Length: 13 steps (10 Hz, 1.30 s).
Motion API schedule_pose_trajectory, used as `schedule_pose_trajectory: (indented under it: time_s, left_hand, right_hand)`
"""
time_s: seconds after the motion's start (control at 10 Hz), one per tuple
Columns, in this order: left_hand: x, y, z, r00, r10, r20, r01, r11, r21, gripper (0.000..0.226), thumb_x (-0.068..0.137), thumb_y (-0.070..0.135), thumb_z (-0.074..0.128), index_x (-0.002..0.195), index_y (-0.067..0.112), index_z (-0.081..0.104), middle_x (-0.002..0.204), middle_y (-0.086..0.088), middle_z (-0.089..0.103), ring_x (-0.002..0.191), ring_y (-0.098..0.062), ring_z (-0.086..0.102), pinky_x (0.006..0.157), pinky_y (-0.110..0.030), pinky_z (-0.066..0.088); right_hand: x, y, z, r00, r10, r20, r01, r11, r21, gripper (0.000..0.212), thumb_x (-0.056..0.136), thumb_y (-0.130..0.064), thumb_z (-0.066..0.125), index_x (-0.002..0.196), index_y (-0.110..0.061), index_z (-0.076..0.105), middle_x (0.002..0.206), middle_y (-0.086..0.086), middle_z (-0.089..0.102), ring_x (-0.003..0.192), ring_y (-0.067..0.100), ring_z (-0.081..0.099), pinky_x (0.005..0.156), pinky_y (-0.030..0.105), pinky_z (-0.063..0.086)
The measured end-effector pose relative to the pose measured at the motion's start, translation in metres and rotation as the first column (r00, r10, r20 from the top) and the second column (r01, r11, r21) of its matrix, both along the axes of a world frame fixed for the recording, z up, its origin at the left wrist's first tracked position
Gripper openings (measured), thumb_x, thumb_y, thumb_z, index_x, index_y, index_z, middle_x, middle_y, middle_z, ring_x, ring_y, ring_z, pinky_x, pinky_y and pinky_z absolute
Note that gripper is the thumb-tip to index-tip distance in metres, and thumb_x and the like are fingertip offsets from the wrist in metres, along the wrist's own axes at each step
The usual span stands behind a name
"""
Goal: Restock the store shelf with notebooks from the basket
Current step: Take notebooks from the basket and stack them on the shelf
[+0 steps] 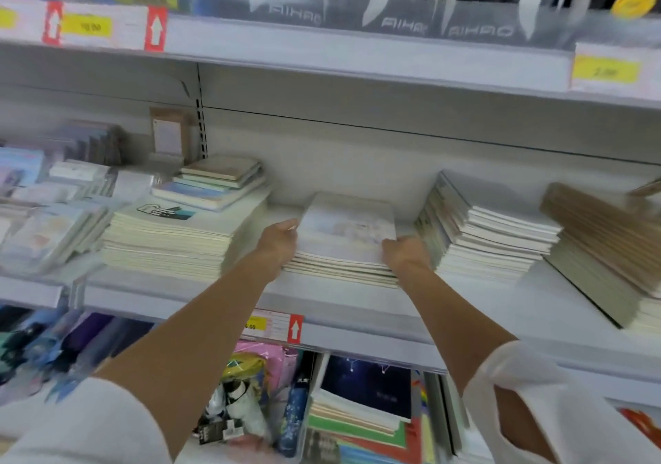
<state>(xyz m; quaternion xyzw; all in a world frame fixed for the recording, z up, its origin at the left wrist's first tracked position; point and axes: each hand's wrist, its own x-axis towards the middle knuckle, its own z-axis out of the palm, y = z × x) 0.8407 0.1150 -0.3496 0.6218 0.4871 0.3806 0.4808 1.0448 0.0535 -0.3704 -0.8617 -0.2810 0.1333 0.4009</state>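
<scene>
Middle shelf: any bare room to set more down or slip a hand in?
Bare: the front strip of the shelf ahead of the middle stack and right stack; also the slot between the middle stack and tall left stack, where the left hand sits. Tight: right hand fills the gap to the right stack.

I wear white on both arms. My left sleeve point(82, 424), at the near left, is plain white cloth, smooth and loose, with a rounded edge; blur softens its surface, so I can make out no seam or weave. My right sleeve point(565, 392), at the near right, is white too, of thinner, faintly sheer cloth, creased and puckered, with an opening among its folds where a patch of arm shows. Past both sleeve edges my forearms are bare to the wrists. My left grip point(277, 245) and right grip point(406, 253) are bare as well.
</scene>
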Motion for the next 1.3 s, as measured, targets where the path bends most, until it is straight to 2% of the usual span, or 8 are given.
schedule_pose_trajectory:
  time_s: [0.2,0.3,0.4,0.5,0.7,0.9,1.1,1.3]
  left_hand:
    - [0.002,-0.004,0.001,0.995,-0.077,-0.060,0.078,0.997,0.020,0.039,0.099,0.001,0.038,0.134,0.007,0.053,0.136,-0.014,0.055,0.123,-0.029,0.055,0.091,-0.028,0.047]
    - [-0.003,-0.001,0.002,0.993,-0.086,-0.081,0.087,0.996,0.005,0.043,0.103,0.007,0.033,0.145,0.012,0.038,0.147,-0.005,0.041,0.134,-0.025,0.041,0.105,-0.026,0.033]
    - [-0.012,-0.005,-0.004,0.988,0.001,-0.156,0.019,0.992,0.125,0.042,0.101,0.021,0.043,0.143,0.017,0.042,0.143,-0.006,0.046,0.130,-0.025,0.046,0.106,-0.029,0.036]
    - [-0.032,-0.019,0.002,0.958,0.213,-0.193,-0.154,0.947,0.281,0.017,0.091,0.018,0.055,0.108,0.021,0.059,0.109,-0.002,0.064,0.102,-0.025,0.060,0.083,-0.029,0.044]
    - [-0.106,-0.061,0.017,0.930,0.363,-0.051,-0.318,0.868,0.381,0.023,0.078,0.006,0.057,0.061,0.016,0.043,0.062,0.000,0.046,0.057,-0.017,0.042,0.054,-0.027,0.034]
    - [-0.232,-0.100,-0.029,0.830,0.471,-0.299,-0.419,0.880,0.223,0.027,0.079,0.006,0.054,0.058,0.012,0.037,0.065,-0.023,0.047,0.064,-0.039,0.042,0.063,-0.042,0.045]
    - [-0.343,-0.143,-0.111,0.763,0.543,-0.349,-0.567,0.823,0.041,0.035,0.081,0.006,0.054,0.056,0.013,0.030,0.055,-0.006,0.030,0.055,-0.024,0.030,0.050,-0.031,0.025]
    - [-0.420,-0.185,-0.217,0.671,0.717,-0.189,-0.702,0.532,-0.474,0.026,0.081,-0.002,0.056,0.061,0.004,0.039,0.032,-0.004,0.033,0.026,-0.017,0.035,0.039,-0.015,0.030]
  right_hand:
    - [0.004,0.005,0.007,0.999,0.042,0.011,-0.041,0.993,-0.107,0.041,0.092,-0.030,0.049,0.119,-0.001,0.060,0.126,0.019,0.058,0.110,0.036,0.058,0.090,0.036,0.050]
    - [-0.003,-0.001,0.008,0.993,0.074,0.093,-0.058,0.985,-0.164,0.047,0.097,-0.033,0.039,0.129,-0.002,0.053,0.133,0.019,0.052,0.119,0.036,0.051,0.101,0.041,0.044]
    - [-0.023,-0.018,0.018,0.929,0.051,0.367,-0.012,0.994,-0.109,0.045,0.099,-0.032,0.038,0.129,-0.002,0.052,0.133,0.020,0.050,0.125,0.036,0.044,0.103,0.039,0.034]
    - [-0.054,-0.035,0.024,0.868,0.084,0.489,-0.182,0.971,0.158,0.034,0.095,-0.020,0.048,0.125,-0.006,0.057,0.126,0.017,0.056,0.120,0.034,0.047,0.101,0.038,0.035]
    - [-0.153,-0.063,0.028,0.827,0.344,0.445,-0.517,0.776,0.360,0.022,0.090,-0.009,0.049,0.089,-0.013,0.071,0.085,0.000,0.070,0.065,0.015,0.057,0.065,0.029,0.050]
    - [-0.271,-0.088,-0.027,0.743,0.560,0.367,-0.665,0.683,0.302,0.018,0.088,-0.011,0.053,0.077,-0.010,0.067,0.066,-0.001,0.065,0.059,0.017,0.058,0.056,0.031,0.045]
    - [-0.383,-0.104,-0.103,0.621,0.754,0.214,-0.784,0.599,0.162,0.021,0.091,-0.014,0.052,0.075,-0.008,0.065,0.066,0.007,0.062,0.063,0.027,0.057,0.058,0.040,0.047]
    - [-0.455,-0.126,-0.185,0.555,0.831,-0.040,-0.829,0.556,0.060,0.028,0.090,-0.016,0.053,0.062,-0.015,0.058,0.059,0.000,0.056,0.062,0.022,0.052,0.057,0.034,0.042]
